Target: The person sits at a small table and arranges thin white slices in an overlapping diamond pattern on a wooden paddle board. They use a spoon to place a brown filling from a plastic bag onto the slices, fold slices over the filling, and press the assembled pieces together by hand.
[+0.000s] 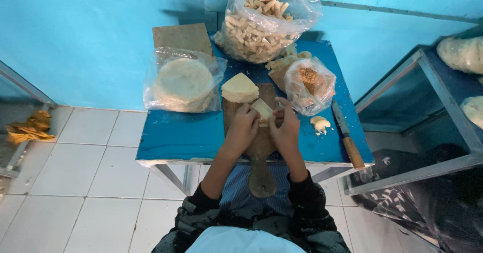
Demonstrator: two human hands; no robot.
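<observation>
Where the blue-topped desk stands on thin metal legs against a turquoise wall, its biggest load is a clear crinkled plastic bag of pale stick-shaped pieces, then a second clear bag holding a round stack of flat white wrappers, a smaller bag with brownish filling, and a wedge-shaped stack of cream sheets. On the paddle-shaped wooden board, the left hand and right hand meet, fingers pinched around a small folded cream wrapper. A wooden-handled knife lies at the right edge.
</observation>
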